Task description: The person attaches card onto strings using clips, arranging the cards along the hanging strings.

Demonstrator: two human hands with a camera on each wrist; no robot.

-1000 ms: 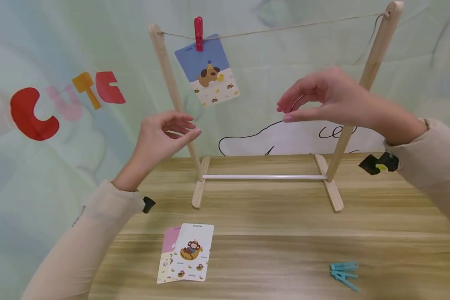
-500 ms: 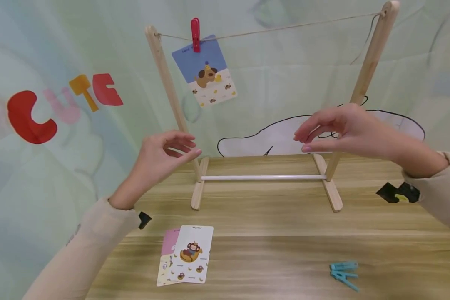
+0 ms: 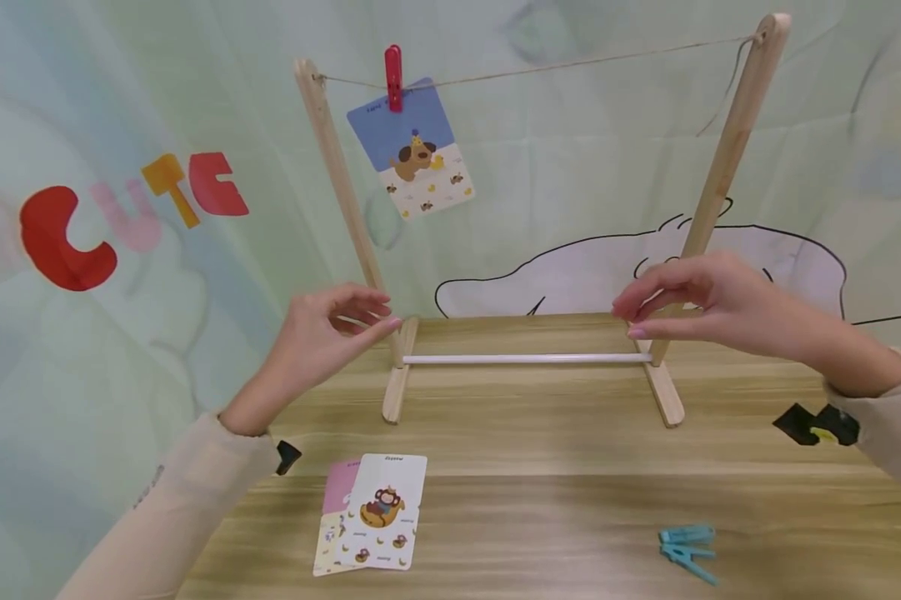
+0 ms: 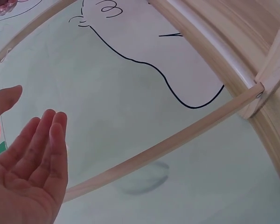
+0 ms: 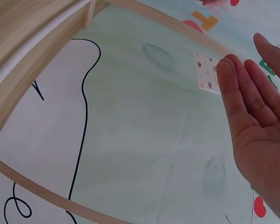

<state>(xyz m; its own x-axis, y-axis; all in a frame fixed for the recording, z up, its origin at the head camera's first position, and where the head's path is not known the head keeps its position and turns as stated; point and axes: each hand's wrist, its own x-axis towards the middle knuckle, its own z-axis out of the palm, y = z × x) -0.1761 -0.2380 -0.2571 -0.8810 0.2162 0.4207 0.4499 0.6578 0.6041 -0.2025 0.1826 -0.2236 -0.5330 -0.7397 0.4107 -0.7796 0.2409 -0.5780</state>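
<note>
My left hand (image 3: 322, 337) hovers in front of the wooden rack's left post (image 3: 341, 179), fingers gently bent and holding nothing. Over on the right, my right hand (image 3: 728, 308) is in the air before the right post (image 3: 735, 137), also holding nothing. A twine line (image 3: 570, 64) runs between the post tops. Near its left end a red clothespin (image 3: 394, 79) clips a puppy card (image 3: 414, 158), which hangs tilted. On the table, a monkey card (image 3: 382, 521) partly covers a pink and yellow card (image 3: 337, 492). A blue clothespin (image 3: 688, 550) lies at front right.
A white rod (image 3: 528, 359) joins the rack's two wooden feet at the back of the wooden table (image 3: 540, 442). Behind hangs a pale printed cloth with coloured letters (image 3: 67, 237) at left and a black-outlined white drawing (image 3: 570, 267).
Both hands have come down from beside the hanging card and twine. The right hand has also shifted to the right. The cards and clothespins stay in place; the head view tilts slightly.
</note>
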